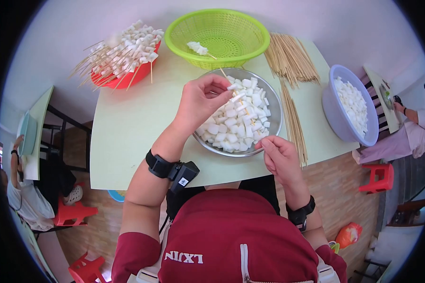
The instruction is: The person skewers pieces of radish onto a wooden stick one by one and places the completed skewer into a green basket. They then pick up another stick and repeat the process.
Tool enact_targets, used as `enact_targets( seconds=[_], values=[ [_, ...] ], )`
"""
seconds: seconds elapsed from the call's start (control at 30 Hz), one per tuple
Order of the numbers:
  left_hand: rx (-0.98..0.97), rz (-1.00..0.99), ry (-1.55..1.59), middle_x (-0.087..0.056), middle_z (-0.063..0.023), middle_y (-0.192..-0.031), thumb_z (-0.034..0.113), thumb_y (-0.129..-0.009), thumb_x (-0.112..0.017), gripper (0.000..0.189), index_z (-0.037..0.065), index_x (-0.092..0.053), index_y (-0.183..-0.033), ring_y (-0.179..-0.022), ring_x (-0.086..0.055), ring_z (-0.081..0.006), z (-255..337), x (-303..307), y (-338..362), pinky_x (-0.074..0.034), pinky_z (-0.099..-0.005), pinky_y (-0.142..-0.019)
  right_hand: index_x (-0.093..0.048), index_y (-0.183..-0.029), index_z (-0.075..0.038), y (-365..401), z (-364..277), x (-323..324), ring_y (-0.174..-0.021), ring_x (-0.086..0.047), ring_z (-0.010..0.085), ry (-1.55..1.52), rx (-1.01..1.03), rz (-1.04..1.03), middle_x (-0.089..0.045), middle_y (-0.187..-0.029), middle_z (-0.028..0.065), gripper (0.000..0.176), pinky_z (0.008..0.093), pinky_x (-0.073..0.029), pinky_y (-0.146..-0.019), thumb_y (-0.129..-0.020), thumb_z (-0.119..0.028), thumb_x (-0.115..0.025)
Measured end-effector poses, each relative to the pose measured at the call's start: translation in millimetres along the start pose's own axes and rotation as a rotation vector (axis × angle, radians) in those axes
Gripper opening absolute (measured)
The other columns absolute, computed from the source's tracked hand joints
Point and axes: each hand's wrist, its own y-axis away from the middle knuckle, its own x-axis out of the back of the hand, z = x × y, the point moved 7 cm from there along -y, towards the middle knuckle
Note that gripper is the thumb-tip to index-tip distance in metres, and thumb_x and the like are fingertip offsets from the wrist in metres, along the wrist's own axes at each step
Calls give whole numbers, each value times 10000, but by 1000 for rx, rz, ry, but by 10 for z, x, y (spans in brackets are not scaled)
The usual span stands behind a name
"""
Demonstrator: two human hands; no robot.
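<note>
My left hand is closed in a pinch on a white cube over the steel bowl. The pointed end of a bamboo skewer sticks out just beyond those fingers. Its thin shaft slants down over the bowl toward my right hand, whose thumb and forefinger grip the lower end at the near rim. Loose white cubes, of a food I cannot identify, fill much of the bowl. Among the cubes, parts of the shaft are hard to follow.
Behind the bowl, a green basket holds one loaded skewer. Loaded skewers fill a red basket at left. Bare skewers lie at right beside a purple tub of white cubes. Other people sit at both sides near red stools.
</note>
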Motion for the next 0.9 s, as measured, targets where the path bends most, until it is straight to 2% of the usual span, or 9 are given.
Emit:
enact_targets(
  seconds=[0.37, 0.43, 0.5, 0.53, 0.57, 0.67, 0.73, 0.77, 0.9],
  values=[
    [-28, 17, 19, -630, -70, -901, -9, -799, -655, 147, -22, -599, -934, -806, -623, -110, -21, -6, -22, -520, -214, -722, -592, -889, 9, 4, 65, -21, -361, -269, 7, -102, -49, -6, -362, -458, -69, 227, 176, -207, -337, -944, -185, -488],
    [-83, 9, -150, -632, -48, -900, 3, -788, -663, 163, -4, -609, -941, -792, -621, -106, -20, 3, -36, -522, -229, -722, -597, -883, -9, 7, 100, 42, -366, -278, 6, -24, -92, 85, -362, -459, -75, 204, 173, -202, -334, -941, -172, -490],
    [-177, -41, -162, -634, -36, -895, 34, -773, -678, 198, 18, -617, -960, -786, -619, -107, 1, -18, -77, -524, -245, -717, -602, -883, -22, -18, 89, 177, -375, -293, -3, -17, -32, 144, -385, -488, -74, 173, 168, -193, -331, -932, -155, -502],
    [-164, -75, -151, -635, -40, -897, 70, -764, -690, 233, 31, -616, -982, -788, -619, -112, 18, -2, -85, -524, -256, -699, -599, -891, -20, -75, 135, 289, -381, -303, -10, -43, 12, 182, -470, -562, -50, 157, 166, -190, -324, -925, -147, -513],
    [-206, -84, -184, -635, -49, -895, 93, -770, -693, 227, 23, -609, -969, -776, -618, -115, 68, 13, -53, -526, -265, -676, -575, -934, -11, -59, 210, 415, -372, -297, -8, -94, 49, 193, -616, -777, 31, 133, 162, -192, -312, -924, -125, -509],
    [-281, -109, -313, -615, -100, -830, 132, -758, -700, 216, 1, -599, -897, -713, -619, -166, 65, 98, 76, -520, -283, -641, -552, -938, 0, -69, 353, 665, -353, -256, -2, -102, 131, 174, -431, -535, -40, 174, 180, -183, -295, -946, -152, -467],
    [-311, -140, -505, -582, -111, -769, 148, -756, -683, 179, -2, -601, -810, -680, -587, -219, 39, 205, 269, -482, -332, -619, -533, -949, 0, 27, 310, 551, -347, -230, 3, -138, 150, 142, -301, -482, -61, 189, 185, -172, -292, -956, -167, -445],
    [-276, -101, -527, -582, -111, -769, 148, -756, -683, 179, -2, -601, -810, -680, -587, -219, -74, 195, 104, -482, -332, -619, -533, -949, 0, -161, 264, 731, -347, -230, 3, -145, 123, 93, -301, -482, -61, 189, 185, -172, -292, -956, -167, -445],
    [-201, -118, -538, -584, -127, -842, 130, -747, -676, 145, 16, -610, -806, -749, -587, -243, -226, 296, 265, -477, -344, -672, -516, -941, -19, -193, 316, 761, -345, -212, 7, -225, 143, 66, -288, -482, -58, 173, 180, -165, -296, -961, -168, -430]
  ],
)
